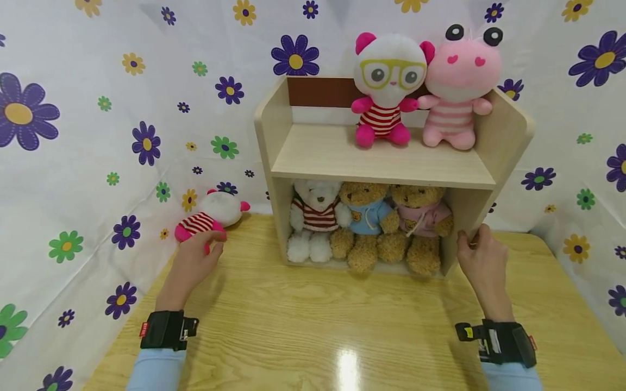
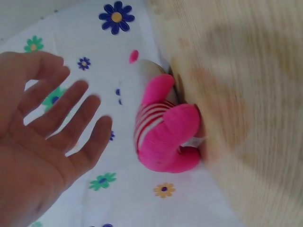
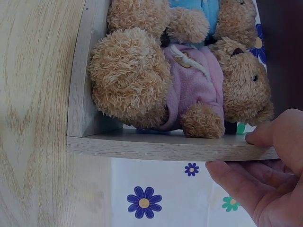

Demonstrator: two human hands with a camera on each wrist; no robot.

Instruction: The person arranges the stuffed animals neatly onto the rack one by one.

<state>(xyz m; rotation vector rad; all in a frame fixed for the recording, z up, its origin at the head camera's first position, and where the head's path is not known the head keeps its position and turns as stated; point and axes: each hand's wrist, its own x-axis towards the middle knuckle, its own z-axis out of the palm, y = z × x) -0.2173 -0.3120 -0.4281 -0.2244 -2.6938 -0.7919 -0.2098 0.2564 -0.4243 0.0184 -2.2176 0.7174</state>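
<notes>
At the table's left edge a panda plush [image 1: 207, 216] with pink limbs and a red-striped body lies against the flowered cloth. My left hand [image 1: 198, 258] hovers just in front of it; in the left wrist view the fingers [image 2: 78, 118] are spread and apart from the plush. My right hand [image 1: 484, 260] pinches the right side panel [image 3: 189, 149] of a small wooden shelf [image 1: 381, 157], thumb inside and fingers outside. Close to that thumb sits a brown teddy bear in a pink hoodie [image 3: 196, 85].
On the upper shelf sit a panda plush with yellow glasses [image 1: 388, 81] and a pink plush [image 1: 459, 92] with big eyes. The lower compartment also holds a white bear [image 1: 318, 217] and a bear in a blue hoodie [image 1: 364, 217]. Everything stands on a wooden table [image 1: 313, 320].
</notes>
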